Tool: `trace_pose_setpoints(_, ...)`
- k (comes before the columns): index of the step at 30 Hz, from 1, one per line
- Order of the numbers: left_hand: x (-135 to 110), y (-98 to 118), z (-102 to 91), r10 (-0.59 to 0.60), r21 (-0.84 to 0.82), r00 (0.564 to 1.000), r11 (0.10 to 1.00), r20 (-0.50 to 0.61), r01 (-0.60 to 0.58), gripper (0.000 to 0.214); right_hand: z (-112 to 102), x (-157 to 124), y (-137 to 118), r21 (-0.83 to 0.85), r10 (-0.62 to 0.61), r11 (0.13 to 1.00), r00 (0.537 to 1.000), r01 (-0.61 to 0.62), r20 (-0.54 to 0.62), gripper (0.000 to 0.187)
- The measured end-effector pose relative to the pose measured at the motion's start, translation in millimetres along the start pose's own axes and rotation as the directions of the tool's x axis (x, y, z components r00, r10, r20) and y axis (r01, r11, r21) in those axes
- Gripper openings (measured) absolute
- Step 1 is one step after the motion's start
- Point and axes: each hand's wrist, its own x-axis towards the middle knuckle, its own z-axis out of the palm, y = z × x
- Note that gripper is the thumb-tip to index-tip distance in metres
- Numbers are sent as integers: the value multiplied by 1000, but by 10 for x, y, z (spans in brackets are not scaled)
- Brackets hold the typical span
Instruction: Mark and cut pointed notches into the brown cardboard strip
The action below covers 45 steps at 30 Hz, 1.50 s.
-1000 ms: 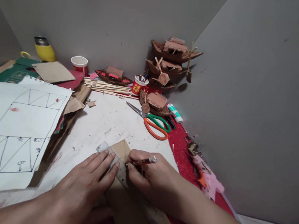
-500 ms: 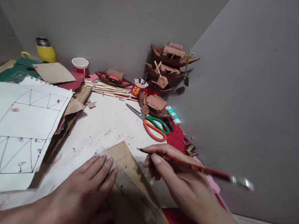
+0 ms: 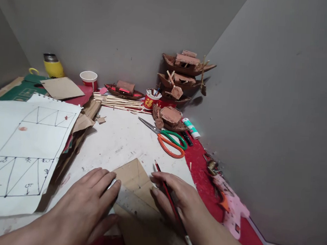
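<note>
A brown cardboard piece (image 3: 134, 174) with thin pencil lines lies tilted on the table. Across it rests a clear ruler (image 3: 131, 202), its lower part in shadow. My left hand (image 3: 83, 202) grips the ruler's left edge, fingers curled and thumb tucked below. My right hand (image 3: 183, 201) holds a red and black pencil (image 3: 172, 204) between thumb and fingers, its tip pointing up and away from the cardboard. The right fingertips are at the cardboard's right edge. Farther off lie scissors (image 3: 171, 145) with green and orange handles.
At left, a drawn paper plan (image 3: 35, 140) tops stacked cardboard. Model boats (image 3: 187, 63), thin wooden sticks (image 3: 120, 103), a paint cup (image 3: 153, 99), a white cup (image 3: 88, 80) and a yellow bottle (image 3: 53, 67) line the back wall. A glue tube (image 3: 191, 128) and pink scraps (image 3: 230, 204) lie right.
My right hand has come down to the cardboard's right edge, and the pencil has swung from nearly level to steep. My left hand has shifted slightly down and left. The view has tilted slightly.
</note>
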Motion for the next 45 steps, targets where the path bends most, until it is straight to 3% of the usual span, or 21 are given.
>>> trace_pose_setpoints(7, 133, 44, -211, -147, -167, 951, 966, 271, 196, 20, -9, -12, 76, -26, -28, 999, 999, 29, 31, 20)
trace_pose_setpoints(13, -8, 106, -324, -198, -404, 911, 847, 362, 345, 17, 5, -53, 114, -29, -30, 999, 999, 30, -13, 22)
trace_pose_setpoints(18, -168, 63, -366, -296, -588, 904, 688, 309, 426, 22, -84, -1, 128, -50, -28, 999, 986, 20, -167, 22)
trace_pose_setpoints(21, -77, 22, -405, -392, -643, 875, 599, 284, 477, 19, -154, 40, 131, -72, 4, 997, 964, -24, -266, 22)
trace_pose_setpoints(23, 28, -8, -418, -430, -672, 848, 532, 310, 515, 31, -173, 51, 134, -67, 27, 997, 955, -49, -295, 24)
trace_pose_setpoints(27, 140, -97, -336, -490, -715, 821, 458, 293, 528, 37, -158, 57, 124, -57, 51, 996, 961, -69, -270, 24)
trace_pose_setpoints(34, 51, -196, -88, -517, -768, 795, 351, 318, 536, 28, -98, 38, 137, -49, 75, 995, 970, -88, -231, 24)
trace_pose_setpoints(41, 117, -145, -75, -550, -799, 748, 221, 372, 560, 27, -25, 9, 174, -24, 40, 999, 989, -44, -143, 23)
trace_pose_setpoints(45, 145, -122, -81, -589, -788, 714, 199, 378, 582, 28, -1, -4, 185, -21, 40, 999, 992, -43, -122, 23)
